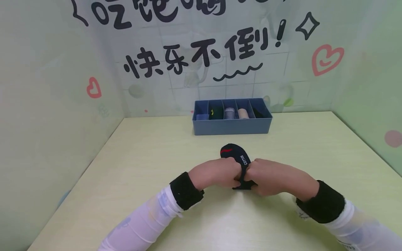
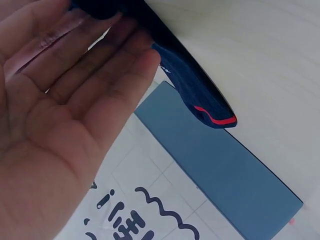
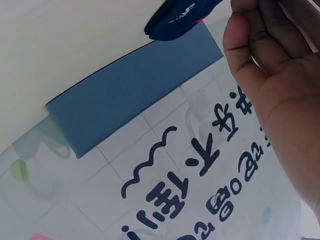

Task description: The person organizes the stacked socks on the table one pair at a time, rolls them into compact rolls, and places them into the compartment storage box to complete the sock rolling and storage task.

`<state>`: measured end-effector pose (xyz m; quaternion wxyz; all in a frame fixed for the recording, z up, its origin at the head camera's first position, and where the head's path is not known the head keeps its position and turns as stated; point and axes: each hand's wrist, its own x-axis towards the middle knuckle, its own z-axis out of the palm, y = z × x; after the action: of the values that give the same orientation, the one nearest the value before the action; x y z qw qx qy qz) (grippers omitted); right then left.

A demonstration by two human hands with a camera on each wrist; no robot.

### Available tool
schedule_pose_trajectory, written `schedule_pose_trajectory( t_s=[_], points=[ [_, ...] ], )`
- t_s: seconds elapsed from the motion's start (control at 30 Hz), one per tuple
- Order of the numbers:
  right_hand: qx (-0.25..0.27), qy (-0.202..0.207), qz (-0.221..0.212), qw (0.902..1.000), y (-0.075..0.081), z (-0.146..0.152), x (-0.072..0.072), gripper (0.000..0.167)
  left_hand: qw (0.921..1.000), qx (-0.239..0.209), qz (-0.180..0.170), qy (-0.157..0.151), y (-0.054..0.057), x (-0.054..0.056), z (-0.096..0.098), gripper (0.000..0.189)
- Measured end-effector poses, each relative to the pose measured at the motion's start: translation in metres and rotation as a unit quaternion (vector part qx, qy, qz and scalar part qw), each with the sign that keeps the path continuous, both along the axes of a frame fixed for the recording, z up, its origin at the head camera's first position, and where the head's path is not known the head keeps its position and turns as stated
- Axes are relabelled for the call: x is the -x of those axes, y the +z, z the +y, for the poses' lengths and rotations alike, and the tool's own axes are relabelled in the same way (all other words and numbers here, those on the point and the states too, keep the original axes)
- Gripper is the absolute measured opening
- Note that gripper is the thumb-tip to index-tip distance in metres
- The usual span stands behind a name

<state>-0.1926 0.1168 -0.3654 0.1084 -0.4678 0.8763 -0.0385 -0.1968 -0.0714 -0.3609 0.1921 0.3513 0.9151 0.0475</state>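
Observation:
A dark navy sock (image 1: 231,150) with a red stripe and white "COTTON" lettering lies between both hands over the middle of the table. My left hand (image 1: 218,172) grips its left side with bent fingers. From the opposite side, my right hand (image 1: 273,177) holds the sock's edge, knuckles close to the left hand. In the left wrist view, the red-striped end of the sock (image 2: 197,92) juts out past the fingertips. Only part of the sock (image 3: 175,22) shows in the right wrist view, at the top.
Behind the hands, a blue divided box (image 1: 230,127) stands near the back wall. Its compartments hold a blue item (image 1: 202,117), a dark green roll (image 1: 216,112), a grey-purple roll (image 1: 230,113), a pale pink roll (image 1: 243,113) and a dark item (image 1: 258,113). Walls enclose the table (image 1: 150,146) on three sides.

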Motion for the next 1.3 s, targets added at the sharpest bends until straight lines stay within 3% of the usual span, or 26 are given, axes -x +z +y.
schedule_pose_trajectory(
  t_s=[0.13, 0.3, 0.53, 0.7, 0.97, 1.1, 1.3],
  points=[
    [0.011, -0.002, -0.035, 0.9993, -0.0005, 0.0017, 0.0030, 0.025, 1.0000, -0.006, -0.003, 0.001, 0.0008, -0.0002, 0.0001, 0.019],
    [0.000, -0.007, -0.026, 0.9996, -0.0013, 0.0023, 0.0051, 0.026, 0.9997, -0.007, 0.021, -0.007, -0.0003, -0.0007, 0.0026, 0.018],
    [-0.014, -0.027, 0.042, 0.9987, -0.0028, 0.0022, 0.0065, 0.027, 0.9990, -0.003, 0.043, -0.016, -0.0020, 0.0000, 0.0043, 0.031],
    [0.010, -0.032, 0.055, 0.9979, -0.0035, 0.0003, 0.0095, 0.018, 0.9988, -0.004, 0.048, -0.014, -0.0038, 0.0000, 0.0040, 0.026],
    [0.009, -0.003, 0.186, 0.9825, -0.0046, 0.0030, 0.0069, 0.019, 0.9994, -0.012, 0.033, -0.003, -0.0053, 0.0031, 0.0023, 0.010],
    [-0.013, 0.005, 0.185, 0.9826, -0.0012, 0.0038, 0.0017, 0.012, 0.9989, -0.009, 0.045, -0.005, -0.0050, 0.0030, 0.0033, 0.010],
    [0.002, 0.016, 0.167, 0.9858, -0.0029, 0.0055, 0.0036, 0.012, 0.9988, -0.011, 0.049, 0.000, -0.0040, 0.0026, 0.0024, 0.017]
  ],
)
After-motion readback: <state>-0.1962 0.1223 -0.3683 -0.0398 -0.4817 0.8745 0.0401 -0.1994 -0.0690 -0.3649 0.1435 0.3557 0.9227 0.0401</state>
